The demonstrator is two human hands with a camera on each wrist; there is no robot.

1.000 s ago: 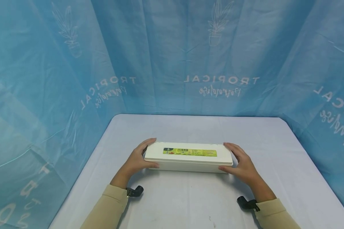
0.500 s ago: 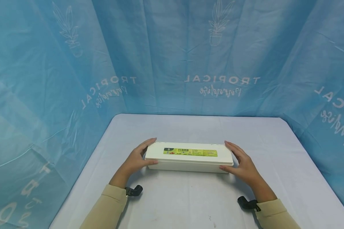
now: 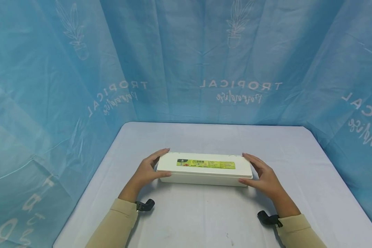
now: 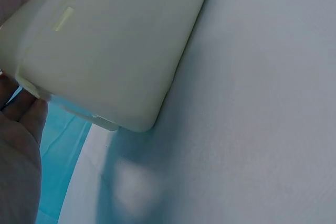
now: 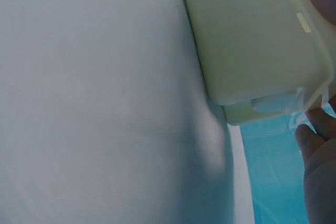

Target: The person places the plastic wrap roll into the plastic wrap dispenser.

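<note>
Box, long and white, lies in the middle of the tabletop; we grip its two ends, our left hand and right hand well apart.

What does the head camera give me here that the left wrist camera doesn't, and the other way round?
Only the head view shows the whole long white box with its green and yellow label, the right hand at its right end, both beige sleeves and the blue printed curtain. Only the left wrist view shows, close up, the box's rounded lower corner and the shadow beneath it. Both show the left hand gripping the box's left end, and the white table.
</note>
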